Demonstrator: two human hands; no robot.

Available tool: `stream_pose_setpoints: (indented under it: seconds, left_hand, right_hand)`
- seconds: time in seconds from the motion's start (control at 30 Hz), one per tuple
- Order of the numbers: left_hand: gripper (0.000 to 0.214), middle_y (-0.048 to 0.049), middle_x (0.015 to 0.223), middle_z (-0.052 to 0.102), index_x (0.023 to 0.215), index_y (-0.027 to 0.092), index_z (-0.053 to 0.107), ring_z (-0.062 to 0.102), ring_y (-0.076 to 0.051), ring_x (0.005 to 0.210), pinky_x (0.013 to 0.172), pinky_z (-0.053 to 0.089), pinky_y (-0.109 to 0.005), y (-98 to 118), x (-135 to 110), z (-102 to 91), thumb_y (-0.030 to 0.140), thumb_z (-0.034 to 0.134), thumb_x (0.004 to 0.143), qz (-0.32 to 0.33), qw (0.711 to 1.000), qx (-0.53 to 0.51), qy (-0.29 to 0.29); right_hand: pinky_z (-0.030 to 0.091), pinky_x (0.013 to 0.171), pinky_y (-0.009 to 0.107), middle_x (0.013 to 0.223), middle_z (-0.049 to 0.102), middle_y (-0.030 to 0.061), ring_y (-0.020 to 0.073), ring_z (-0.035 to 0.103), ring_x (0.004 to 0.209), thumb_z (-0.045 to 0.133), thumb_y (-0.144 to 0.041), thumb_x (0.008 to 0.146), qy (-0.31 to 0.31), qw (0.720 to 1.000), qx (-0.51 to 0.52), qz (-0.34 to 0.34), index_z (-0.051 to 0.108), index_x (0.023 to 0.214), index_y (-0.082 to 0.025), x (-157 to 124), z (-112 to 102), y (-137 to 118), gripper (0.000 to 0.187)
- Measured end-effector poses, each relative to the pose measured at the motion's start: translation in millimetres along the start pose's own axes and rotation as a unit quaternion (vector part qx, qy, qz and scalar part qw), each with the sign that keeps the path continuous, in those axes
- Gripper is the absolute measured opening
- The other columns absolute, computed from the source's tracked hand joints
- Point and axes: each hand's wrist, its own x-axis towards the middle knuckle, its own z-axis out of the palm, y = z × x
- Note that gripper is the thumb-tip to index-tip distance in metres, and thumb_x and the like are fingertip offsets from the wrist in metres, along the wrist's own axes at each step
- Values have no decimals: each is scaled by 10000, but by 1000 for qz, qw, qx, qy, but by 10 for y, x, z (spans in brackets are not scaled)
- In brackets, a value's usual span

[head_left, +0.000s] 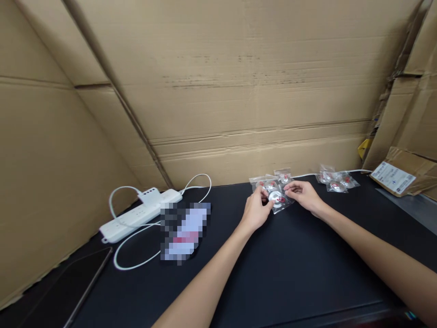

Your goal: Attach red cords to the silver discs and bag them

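Observation:
Near the back of the black table, several small clear plastic bags lie bunched together, each with a shiny round metal piece and a red mark. The front clear plastic bag is tilted between both of my hands. My left hand has its thumb and fingers curled on the bag's left side. From the right, my right hand pinches toward the same bag's edge, its fingertips pressed together. Just behind rests another clear bag, close to my fingers.
More bagged round pieces lie at the back right, beside a torn cardboard packet with a white label. On the left are a white power strip, a looped white cable, a pixelated item and a dark flat device. Cardboard walls enclose the table.

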Motion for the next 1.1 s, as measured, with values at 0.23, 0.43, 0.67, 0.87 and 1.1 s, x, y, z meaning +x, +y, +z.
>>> stream_pose_setpoints:
  seconds: [0.23,0.43,0.67,0.87,1.1]
  left_hand:
    - [223,4,685,636,823,190,500,584,-127,575,534,457,-228,10,83,-32,275,681,724,-82,954,-284,56]
    - [219,-5,690,630,854,172,580,592,-136,612,533,469,-224,183,93,-207,338,680,751,-18,954,-277,114]
    - [164,-9,727,632,863,180,616,603,-136,677,634,474,-232,348,37,-268,337,628,818,70,959,-218,165]
    - [172,-25,780,662,892,181,616,639,-158,755,721,486,-257,325,45,-282,345,600,843,84,969,-180,146]
    - [276,-83,1002,701,980,170,647,659,-202,928,847,505,-319,250,94,-305,299,707,743,47,967,-251,16]
  right_hand:
    - [480,882,398,815,726,64,203,704,749,723,-274,722,-30,965,231,118,596,787,-176,-92,41,-266,173]
    - [434,1022,470,1032,720,123,260,678,1011,600,-139,788,-131,893,394,174,633,1008,-158,-149,163,-295,223]
    - [427,1049,441,978,721,81,211,688,971,622,-153,839,-115,864,454,185,627,1011,-179,-265,391,-308,174]
    - [434,1040,439,957,726,80,193,695,903,689,-211,820,-107,853,477,182,650,963,-157,-325,462,-311,158]
    - [426,1038,417,927,727,62,191,675,927,725,-184,777,-94,860,464,188,671,901,-164,-272,407,-268,136]
